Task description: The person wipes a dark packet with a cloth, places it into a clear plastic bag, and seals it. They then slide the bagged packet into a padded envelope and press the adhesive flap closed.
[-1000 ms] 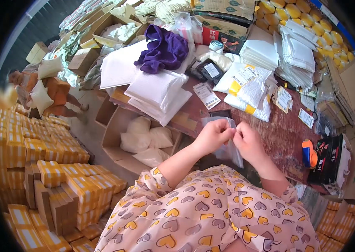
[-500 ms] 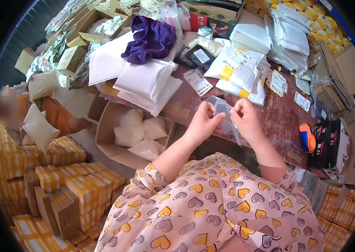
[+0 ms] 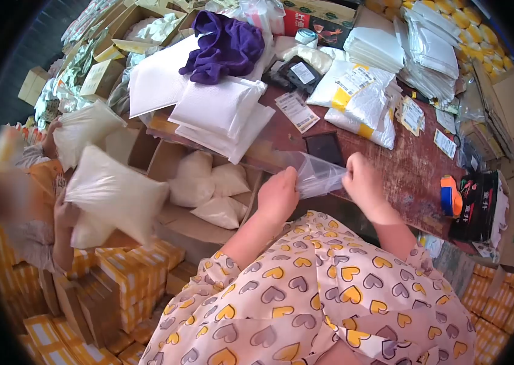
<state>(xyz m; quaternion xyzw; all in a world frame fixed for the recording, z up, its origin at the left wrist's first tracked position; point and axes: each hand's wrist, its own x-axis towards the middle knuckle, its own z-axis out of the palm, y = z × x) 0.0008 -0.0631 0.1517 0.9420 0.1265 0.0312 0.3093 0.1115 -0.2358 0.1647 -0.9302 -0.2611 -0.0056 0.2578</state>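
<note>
A clear plastic bag (image 3: 319,174) is stretched between my two hands above the table's front edge. My left hand (image 3: 279,193) is closed on its left side, and my right hand (image 3: 363,182) pinches its right side. Just behind the bag, a flat black item (image 3: 324,148) lies on the reddish-brown table (image 3: 390,204). Farther back are a loose label sheet (image 3: 296,112), white parcels with labels (image 3: 354,91) and a black package (image 3: 298,73). White padded mailers (image 3: 217,109) are stacked to the left, with a purple cloth (image 3: 223,48) on top.
At the left, another person (image 3: 41,201) holds puffy pale bags (image 3: 117,188) beside an open carton (image 3: 193,234) with similar bags inside. An orange and blue tape dispenser (image 3: 450,197) and a black box (image 3: 474,207) are at the right. Yellow-and-white packs (image 3: 129,274) fill the lower left.
My hands have moved apart, spreading the plastic bag sideways. The black item behind it now shows. The other person has come closer at the left, raising the pale bags beside the carton.
</note>
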